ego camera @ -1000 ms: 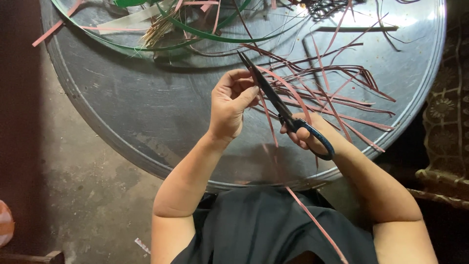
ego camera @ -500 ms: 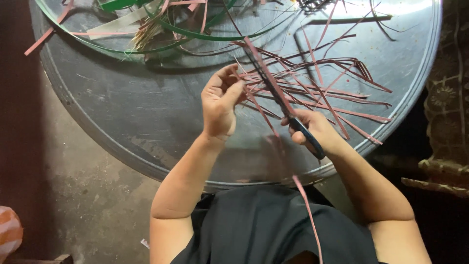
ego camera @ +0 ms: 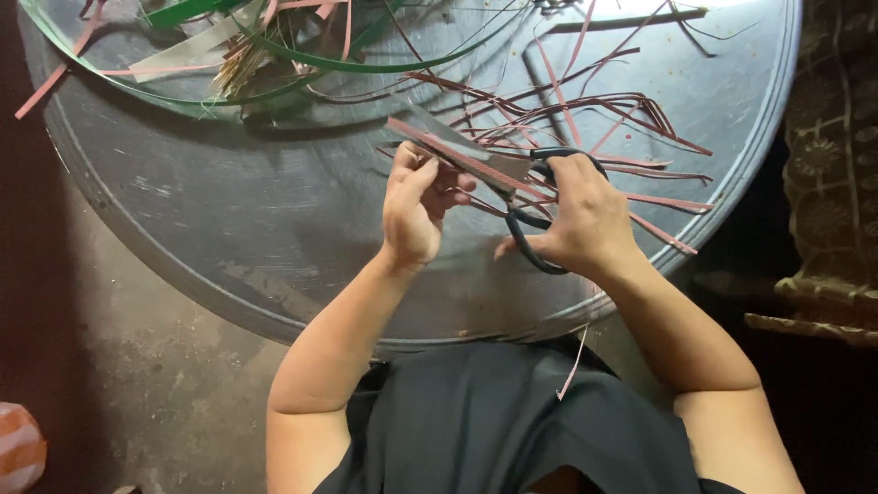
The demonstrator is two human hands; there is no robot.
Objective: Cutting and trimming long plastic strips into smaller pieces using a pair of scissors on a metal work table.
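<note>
My left hand (ego camera: pixel 416 206) pinches a thin reddish-pink strip (ego camera: pixel 448 151) above a large round metal tray (ego camera: pixel 229 210). My right hand (ego camera: pixel 585 220) grips the black handles of a pair of scissors (ego camera: pixel 494 165), whose blades point up and left across the strip, close to my left fingers. Many more reddish strips (ego camera: pixel 604 119) lie spread on the tray behind both hands. One loose strip end (ego camera: pixel 574 364) hangs down over my dark clothing.
Green bands (ego camera: pixel 366 62), a pale flat strip (ego camera: pixel 187 53) and a bundle of straw-coloured fibres (ego camera: pixel 240 66) lie at the tray's far side. A concrete floor (ego camera: pixel 146 384) lies to the left, with an orange-and-white object (ego camera: pixel 18 448) at the bottom left. Patterned fabric (ego camera: pixel 837 165) is at the right.
The scissors have swung from pointing steeply away to lying more level across the strip. My right hand has risen towards my left hand, and the long strip over my lap is shorter.
</note>
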